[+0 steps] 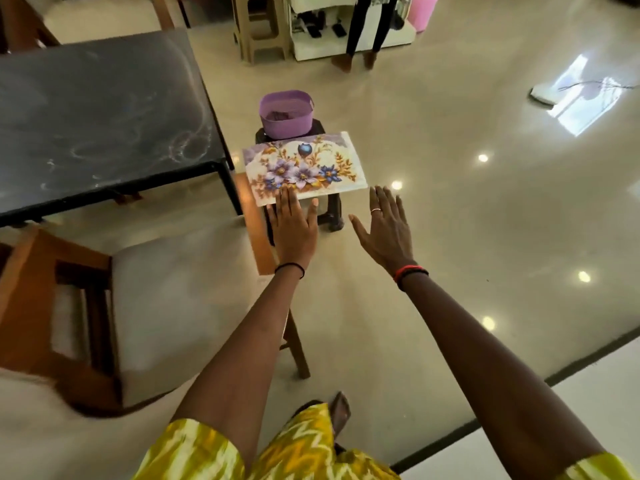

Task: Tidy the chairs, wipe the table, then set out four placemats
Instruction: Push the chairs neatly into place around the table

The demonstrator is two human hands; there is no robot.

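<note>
A stack of floral placemats (304,168) lies on a small dark stool (332,216) right of the dark marble table (93,123). My left hand (294,226) is stretched out flat, its fingertips at the near edge of the stack. My right hand (384,230) is open with fingers spread, just right of the stack and apart from it. A wooden chair with a pale cushion (166,313) stands at the table's near side, below my left arm.
A purple basket (286,114) sits on the stool behind the placemats. Another chair (104,15) is at the table's far end. A beige plastic stool (259,29) and a standing person's legs (360,32) are farther back on the glossy floor.
</note>
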